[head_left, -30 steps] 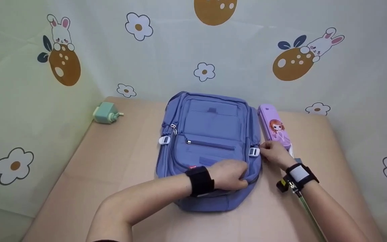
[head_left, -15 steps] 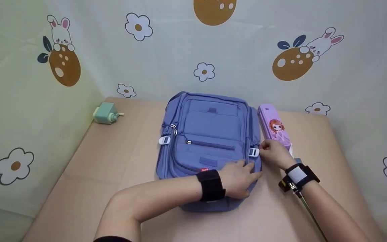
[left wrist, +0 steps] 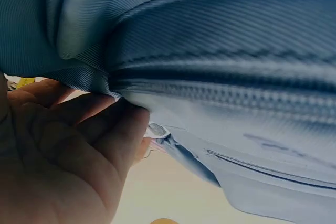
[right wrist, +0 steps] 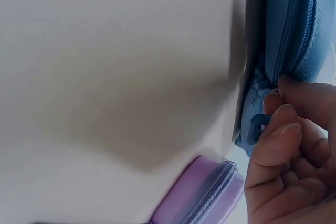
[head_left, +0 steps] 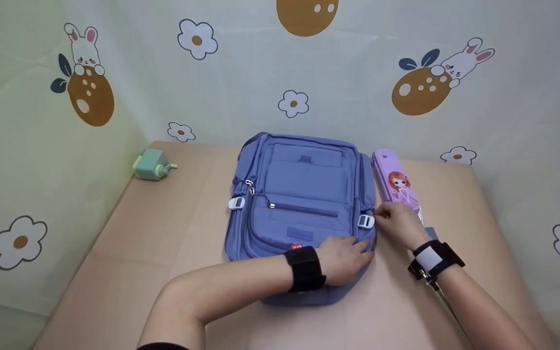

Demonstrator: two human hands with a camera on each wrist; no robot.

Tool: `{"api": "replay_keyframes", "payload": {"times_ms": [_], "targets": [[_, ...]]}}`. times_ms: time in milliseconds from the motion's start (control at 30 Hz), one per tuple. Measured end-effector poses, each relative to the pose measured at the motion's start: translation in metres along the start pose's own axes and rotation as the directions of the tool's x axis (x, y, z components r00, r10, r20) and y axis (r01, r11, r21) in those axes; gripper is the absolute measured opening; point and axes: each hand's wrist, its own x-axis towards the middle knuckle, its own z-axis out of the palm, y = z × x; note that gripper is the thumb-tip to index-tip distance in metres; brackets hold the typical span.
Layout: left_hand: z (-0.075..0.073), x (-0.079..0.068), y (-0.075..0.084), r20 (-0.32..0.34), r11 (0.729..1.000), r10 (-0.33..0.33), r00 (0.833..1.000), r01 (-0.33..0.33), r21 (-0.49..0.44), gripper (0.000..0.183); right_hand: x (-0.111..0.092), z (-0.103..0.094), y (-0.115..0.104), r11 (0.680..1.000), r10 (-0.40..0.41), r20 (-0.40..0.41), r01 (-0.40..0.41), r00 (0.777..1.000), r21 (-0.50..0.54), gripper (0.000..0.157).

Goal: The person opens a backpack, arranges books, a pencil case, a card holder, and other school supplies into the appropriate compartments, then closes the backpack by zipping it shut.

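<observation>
A blue backpack (head_left: 304, 180) lies front side up on the table, with white side buckles and several zippers. My left hand (head_left: 344, 260) rests on its lower right corner, fingers extended over the fabric. In the left wrist view those fingers (left wrist: 113, 129) press against the cloth beside a long zipper (left wrist: 220, 95). At the bag's right side, just past the white buckle (head_left: 366, 221), my right hand (head_left: 399, 224) pinches the zipper pull between thumb and forefinger. Close up in the right wrist view, a side zipper (right wrist: 289, 30) ends at those fingertips, which mostly hide the pull.
A purple pencil case (head_left: 394, 177) with a cartoon girl lies right of the bag, beyond my right hand. A small grey-blue item (head_left: 429, 233) shows partly behind that wrist. Far left stands a green crank pencil sharpener (head_left: 151, 164). Patterned curtain (head_left: 241, 87) encloses the table (head_left: 163, 233).
My left hand has uncurled its fingers and shifted slightly right, spreading them over the bag's lower corner. The right hand stays at the side of the bag, with hardly any movement.
</observation>
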Motion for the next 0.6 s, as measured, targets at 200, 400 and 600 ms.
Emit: {"api": "replay_keyframes", "payload": {"times_ms": [200, 400, 600], "targets": [[0.001, 0.0, -0.001, 0.012, 0.999, -0.022, 1.0, 0.022, -0.035, 0.042, -0.011, -0.002, -0.002, 0.995, -0.089, -0.012, 0.088, 0.996, -0.056, 0.006], [0.002, 0.001, -0.002, 0.019, 0.998, -0.026, 0.999, 0.027, -0.055, 0.043, -0.028, -0.012, -0.009, 0.991, -0.105, 0.085, 0.112, 0.991, -0.073, 0.004], [0.003, 0.002, -0.002, 0.023, 0.998, -0.027, 0.999, 0.029, -0.061, 0.043, -0.043, -0.021, -0.016, 0.99, -0.11, 0.18, 0.125, 0.977, -0.071, 0.002]]}}
